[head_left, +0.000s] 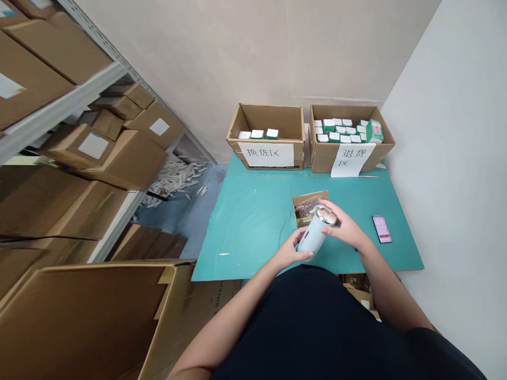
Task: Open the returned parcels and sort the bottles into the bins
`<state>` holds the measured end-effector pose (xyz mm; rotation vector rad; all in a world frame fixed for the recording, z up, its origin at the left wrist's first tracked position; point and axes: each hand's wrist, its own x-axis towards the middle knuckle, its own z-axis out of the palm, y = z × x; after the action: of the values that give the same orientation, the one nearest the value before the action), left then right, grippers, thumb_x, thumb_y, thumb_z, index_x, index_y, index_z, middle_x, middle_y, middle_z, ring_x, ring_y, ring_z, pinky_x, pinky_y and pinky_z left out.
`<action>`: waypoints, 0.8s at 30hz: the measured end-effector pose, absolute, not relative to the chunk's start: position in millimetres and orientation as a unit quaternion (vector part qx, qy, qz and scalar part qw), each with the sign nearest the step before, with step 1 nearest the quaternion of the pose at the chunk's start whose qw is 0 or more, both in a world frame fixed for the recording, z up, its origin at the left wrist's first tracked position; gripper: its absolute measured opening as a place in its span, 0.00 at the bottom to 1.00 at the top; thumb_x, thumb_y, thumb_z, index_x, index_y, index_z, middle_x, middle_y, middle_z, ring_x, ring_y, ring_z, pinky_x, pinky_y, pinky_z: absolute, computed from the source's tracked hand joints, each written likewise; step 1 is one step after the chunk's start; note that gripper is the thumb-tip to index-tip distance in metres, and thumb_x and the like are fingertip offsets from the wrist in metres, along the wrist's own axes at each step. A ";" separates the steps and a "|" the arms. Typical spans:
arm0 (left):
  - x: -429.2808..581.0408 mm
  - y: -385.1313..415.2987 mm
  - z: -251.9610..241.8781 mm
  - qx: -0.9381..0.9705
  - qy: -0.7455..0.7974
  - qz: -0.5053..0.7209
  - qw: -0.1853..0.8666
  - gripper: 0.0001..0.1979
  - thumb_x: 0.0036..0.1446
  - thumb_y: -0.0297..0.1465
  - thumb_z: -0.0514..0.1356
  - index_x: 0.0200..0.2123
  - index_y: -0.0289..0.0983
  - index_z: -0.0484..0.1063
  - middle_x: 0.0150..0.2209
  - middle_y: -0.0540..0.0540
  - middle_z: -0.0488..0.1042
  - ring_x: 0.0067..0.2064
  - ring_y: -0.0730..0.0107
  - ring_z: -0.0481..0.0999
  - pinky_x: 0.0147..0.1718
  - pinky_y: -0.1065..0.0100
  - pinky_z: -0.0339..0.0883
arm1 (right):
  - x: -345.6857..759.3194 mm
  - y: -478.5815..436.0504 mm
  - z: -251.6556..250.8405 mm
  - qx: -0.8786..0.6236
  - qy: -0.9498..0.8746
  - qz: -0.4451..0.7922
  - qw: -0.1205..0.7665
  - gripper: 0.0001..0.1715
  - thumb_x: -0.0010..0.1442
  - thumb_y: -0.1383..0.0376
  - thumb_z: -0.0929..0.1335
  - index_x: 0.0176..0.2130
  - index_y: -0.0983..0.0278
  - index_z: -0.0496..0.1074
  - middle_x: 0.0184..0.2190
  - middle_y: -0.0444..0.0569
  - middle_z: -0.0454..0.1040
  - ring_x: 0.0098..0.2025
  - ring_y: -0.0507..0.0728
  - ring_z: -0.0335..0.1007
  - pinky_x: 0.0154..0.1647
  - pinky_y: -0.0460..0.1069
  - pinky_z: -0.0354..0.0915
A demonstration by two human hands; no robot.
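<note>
A pale blue insulated bottle [312, 236] with a shiny metallic lid is held tilted between both hands, above the near part of the table. Around its lower end my left hand [290, 250] is closed, thumb near the base. My right hand [344, 226] grips the upper end, its fingers about the lid. Just behind the bottle lies a small open cardboard box [298, 207] with crumpled clear plastic inside; the bottle and right hand cover part of it.
On the green table [245, 221], a phone [382, 229] lies at right. Two labelled cartons stand at the back: the left carton [233, 138] holds a few small boxes, the right carton [321, 162] several. Loaded shelves [114, 211] and a large open carton [99, 316] are at left.
</note>
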<state>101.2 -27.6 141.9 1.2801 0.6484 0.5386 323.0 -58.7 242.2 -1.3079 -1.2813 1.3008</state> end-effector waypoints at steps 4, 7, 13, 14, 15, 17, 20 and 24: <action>99.1 -34.4 132.0 0.644 0.313 0.232 0.658 0.40 0.45 0.43 0.74 0.60 0.41 0.68 0.59 0.39 0.72 0.58 0.50 0.72 0.59 0.51 0.64 | 321.9 -81.2 244.1 -0.610 -0.554 0.452 0.342 0.43 0.52 0.57 0.78 0.64 0.50 0.66 0.63 0.50 0.69 0.62 0.67 0.67 0.62 0.61 0.64; 96.4 -39.7 122.2 0.674 0.321 0.224 0.627 0.39 0.44 0.43 0.74 0.60 0.41 0.69 0.59 0.38 0.72 0.59 0.48 0.71 0.60 0.49 0.63 | 318.3 -98.9 237.4 -0.645 -0.572 0.409 0.298 0.43 0.52 0.58 0.77 0.64 0.50 0.65 0.62 0.51 0.69 0.61 0.67 0.68 0.60 0.61 0.66; 87.2 -42.1 104.3 0.708 0.316 0.249 0.580 0.32 0.50 0.46 0.71 0.57 0.42 0.72 0.56 0.38 0.74 0.56 0.51 0.73 0.58 0.51 0.66 | 312.9 -131.6 217.6 -0.680 -0.585 0.350 0.272 0.33 0.55 0.58 0.74 0.59 0.53 0.67 0.58 0.52 0.71 0.59 0.67 0.69 0.57 0.61 0.68; 86.6 -40.9 101.5 0.707 0.338 0.263 0.563 0.27 0.55 0.46 0.67 0.56 0.42 0.73 0.55 0.39 0.74 0.55 0.53 0.74 0.56 0.53 0.67 | 313.1 -135.6 214.9 -0.685 -0.585 0.340 0.269 0.33 0.55 0.58 0.74 0.59 0.53 0.67 0.58 0.52 0.71 0.59 0.67 0.69 0.57 0.62 0.68; 86.8 -39.2 98.5 0.708 0.368 0.273 0.537 0.23 0.60 0.45 0.64 0.54 0.41 0.73 0.53 0.39 0.74 0.53 0.55 0.74 0.55 0.53 0.68 | 313.5 -138.9 212.3 -0.689 -0.587 0.330 0.266 0.32 0.56 0.58 0.73 0.58 0.54 0.67 0.58 0.53 0.71 0.59 0.68 0.69 0.58 0.62 0.68; 90.1 -34.4 92.2 0.718 0.429 0.278 0.473 0.18 0.62 0.41 0.61 0.53 0.41 0.74 0.52 0.40 0.73 0.54 0.55 0.73 0.57 0.53 0.66 | 314.5 -143.2 207.8 -0.693 -0.596 0.312 0.260 0.31 0.57 0.59 0.72 0.58 0.54 0.66 0.57 0.53 0.71 0.60 0.68 0.69 0.58 0.62 0.68; 100.3 -24.9 82.0 0.732 0.476 0.252 0.418 0.26 0.57 0.37 0.65 0.59 0.41 0.70 0.56 0.39 0.70 0.60 0.51 0.69 0.61 0.51 0.62 | 314.4 -144.7 202.4 -0.689 -0.613 0.290 0.255 0.30 0.58 0.59 0.71 0.58 0.55 0.65 0.57 0.55 0.71 0.60 0.68 0.69 0.59 0.63 0.68; 112.3 -12.7 70.7 0.746 0.475 0.192 0.426 0.31 0.56 0.33 0.64 0.63 0.41 0.66 0.58 0.38 0.69 0.57 0.51 0.73 0.56 0.53 0.68 | 309.5 -141.0 198.4 -0.685 -0.626 0.261 0.264 0.29 0.59 0.62 0.69 0.59 0.56 0.64 0.56 0.56 0.70 0.60 0.67 0.69 0.59 0.62 0.69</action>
<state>112.3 -12.7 70.7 1.8652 1.1862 0.4801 309.5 -141.0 198.4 -1.8523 -1.6922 0.7057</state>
